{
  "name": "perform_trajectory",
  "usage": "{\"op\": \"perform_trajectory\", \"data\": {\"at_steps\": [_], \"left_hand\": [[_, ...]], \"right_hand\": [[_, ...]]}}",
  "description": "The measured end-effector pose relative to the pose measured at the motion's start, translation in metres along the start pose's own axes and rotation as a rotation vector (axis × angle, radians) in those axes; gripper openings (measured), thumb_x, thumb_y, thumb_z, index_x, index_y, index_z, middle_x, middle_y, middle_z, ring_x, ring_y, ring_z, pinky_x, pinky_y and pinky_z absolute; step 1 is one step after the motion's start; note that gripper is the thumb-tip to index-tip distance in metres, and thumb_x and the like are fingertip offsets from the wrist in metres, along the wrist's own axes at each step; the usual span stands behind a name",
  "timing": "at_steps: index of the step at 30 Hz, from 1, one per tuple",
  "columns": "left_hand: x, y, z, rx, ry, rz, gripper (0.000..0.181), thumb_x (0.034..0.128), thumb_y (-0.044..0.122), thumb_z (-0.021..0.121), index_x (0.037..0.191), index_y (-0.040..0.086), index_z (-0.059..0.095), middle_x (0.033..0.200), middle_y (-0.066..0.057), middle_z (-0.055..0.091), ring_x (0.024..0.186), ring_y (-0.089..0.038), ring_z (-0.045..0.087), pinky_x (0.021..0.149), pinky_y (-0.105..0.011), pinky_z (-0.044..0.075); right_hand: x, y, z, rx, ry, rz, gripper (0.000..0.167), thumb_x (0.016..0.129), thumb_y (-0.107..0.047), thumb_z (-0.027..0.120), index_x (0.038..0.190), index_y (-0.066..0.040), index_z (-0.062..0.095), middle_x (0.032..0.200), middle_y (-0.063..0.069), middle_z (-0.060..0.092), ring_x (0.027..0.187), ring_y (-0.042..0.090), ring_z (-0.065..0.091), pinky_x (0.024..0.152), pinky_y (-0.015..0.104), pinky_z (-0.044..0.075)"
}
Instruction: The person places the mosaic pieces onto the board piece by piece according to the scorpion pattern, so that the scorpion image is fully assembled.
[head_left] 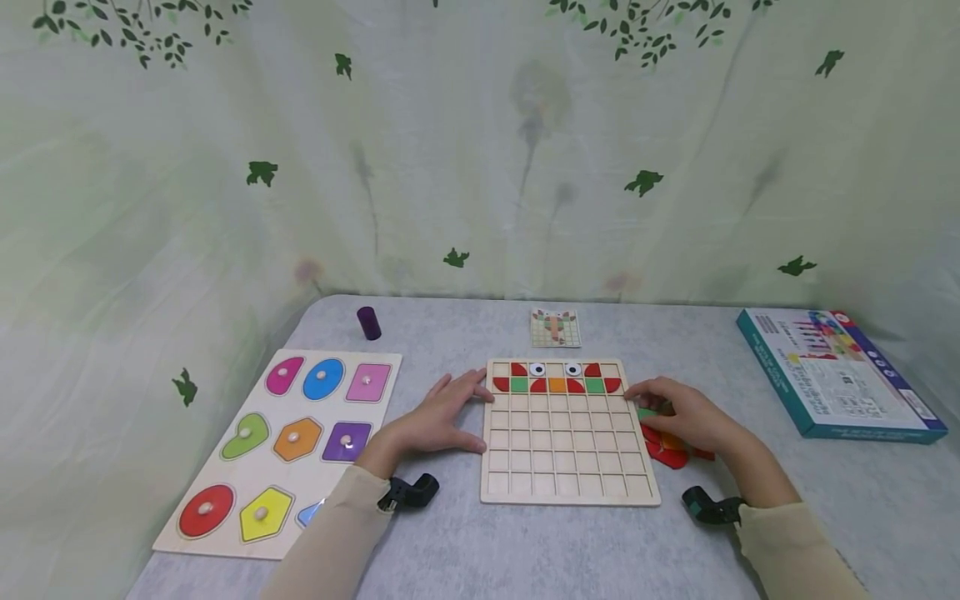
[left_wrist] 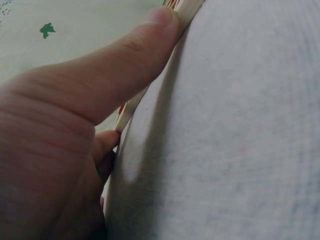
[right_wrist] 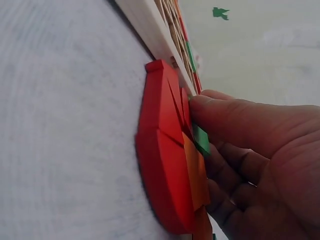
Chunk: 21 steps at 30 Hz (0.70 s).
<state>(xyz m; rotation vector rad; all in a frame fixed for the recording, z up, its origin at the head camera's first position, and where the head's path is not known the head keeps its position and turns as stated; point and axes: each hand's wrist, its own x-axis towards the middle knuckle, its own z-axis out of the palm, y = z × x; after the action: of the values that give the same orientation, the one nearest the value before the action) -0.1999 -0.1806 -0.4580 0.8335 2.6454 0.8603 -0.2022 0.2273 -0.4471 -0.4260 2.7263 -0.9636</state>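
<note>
Between the gridded board point(head_left: 566, 450) and box point(head_left: 840, 371), the right hand point(head_left: 697, 419) and loose pieces point(head_left: 666, 456) obstructed passage; toward the table's point(head_left: 678, 333) far edge, room lay open.

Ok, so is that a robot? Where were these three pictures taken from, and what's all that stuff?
No robot, just a person. A camera on the head took the wide picture; a camera on each wrist took the close-ups. On the table lie a grid board with coloured pieces along its top, loose pieces, a shape puzzle, a little picture card, a purple cylinder and a box. The left hand touches the board's edge. The right hand is over the loose pieces; whether it grips one, I can't tell.
</note>
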Motion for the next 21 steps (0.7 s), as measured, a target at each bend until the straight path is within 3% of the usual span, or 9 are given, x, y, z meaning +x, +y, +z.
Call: {"op": "perform_trajectory", "data": {"at_steps": [12, 17, 21], "left_hand": [[0.0013, -0.0006, 0.0007, 0.008, 0.0, -0.006, 0.068, 0.0781, 0.041, 0.084, 0.134, 0.018, 0.053, 0.168, -0.007, 0.019, 0.158, -0.027, 0.012, 0.128, -0.052, -0.003], [0.0012, 0.0004, 0.0003, 0.009, 0.006, 0.005, 0.068, 0.0776, 0.04, 0.084, 0.134, 0.017, 0.054, 0.168, -0.008, 0.02, 0.157, -0.028, 0.013, 0.128, -0.054, -0.002], [0.0006, 0.0003, 0.0003, 0.011, 0.013, 0.012, 0.068, 0.0773, 0.04, 0.085, 0.133, 0.017, 0.054, 0.168, -0.008, 0.02, 0.157, -0.028, 0.014, 0.127, -0.054, -0.001]], "right_hand": [[-0.0003, 0.0013, 0.0006, -0.03, 0.092, 0.049, 0.027, 0.086, -0.013, 0.077, 0.113, -0.018, 0.071, 0.106, 0.005, 0.064, 0.101, 0.022, 0.057, 0.09, 0.039, 0.056], [-0.0019, 0.0004, -0.001, -0.013, 0.118, 0.058, 0.014, 0.089, -0.014, 0.074, 0.102, -0.018, 0.073, 0.105, 0.005, 0.068, 0.095, 0.021, 0.059, 0.084, 0.032, 0.056], [-0.0012, -0.003, -0.0021, 0.02, 0.146, 0.084, 0.012, 0.09, -0.017, 0.074, 0.102, -0.017, 0.072, 0.101, 0.005, 0.068, 0.091, 0.021, 0.057, 0.076, 0.026, 0.052]]}}
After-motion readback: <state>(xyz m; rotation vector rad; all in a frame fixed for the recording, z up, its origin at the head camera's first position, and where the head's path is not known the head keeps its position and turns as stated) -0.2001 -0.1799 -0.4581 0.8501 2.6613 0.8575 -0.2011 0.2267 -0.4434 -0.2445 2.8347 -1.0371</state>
